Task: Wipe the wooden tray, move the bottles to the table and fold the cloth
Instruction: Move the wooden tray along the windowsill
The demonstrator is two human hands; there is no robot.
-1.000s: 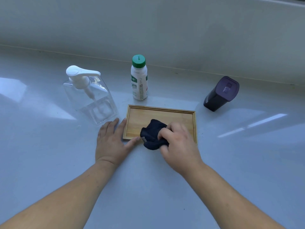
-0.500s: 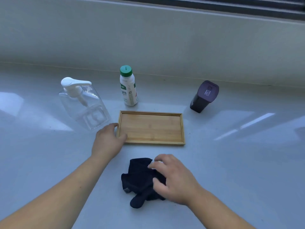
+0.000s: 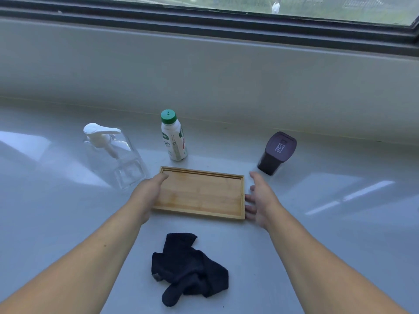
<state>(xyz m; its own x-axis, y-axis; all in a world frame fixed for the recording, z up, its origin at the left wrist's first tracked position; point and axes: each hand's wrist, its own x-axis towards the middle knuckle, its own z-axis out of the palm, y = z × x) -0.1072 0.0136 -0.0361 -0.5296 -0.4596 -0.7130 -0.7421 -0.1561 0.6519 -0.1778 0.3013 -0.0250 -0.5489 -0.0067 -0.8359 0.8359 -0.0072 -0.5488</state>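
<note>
The wooden tray (image 3: pixel 200 192) lies flat on the grey table with nothing on it. My left hand (image 3: pixel 148 192) rests against its left edge, fingers along the rim. At the tray's right edge my right hand (image 3: pixel 260 199) has its fingers spread, fingertips touching or nearly touching the rim. The dark blue cloth (image 3: pixel 188 267) lies crumpled on the table in front of the tray, between my forearms, held by neither hand. A clear pump bottle (image 3: pixel 114 155) stands left of the tray. A white bottle with a green cap (image 3: pixel 173 137) stands behind it.
A dark purple container (image 3: pixel 276 152) stands at the back right, close to my right hand. Behind the bottles rises a grey wall under a window frame (image 3: pixel 204 26). The table (image 3: pixel 340 223) stretches to the left, the right and the front.
My right hand dragged the cloth off the tray, dropped it on the table in front and moved up to the tray's right edge. My left hand slid along the left rim. The view tilted up.
</note>
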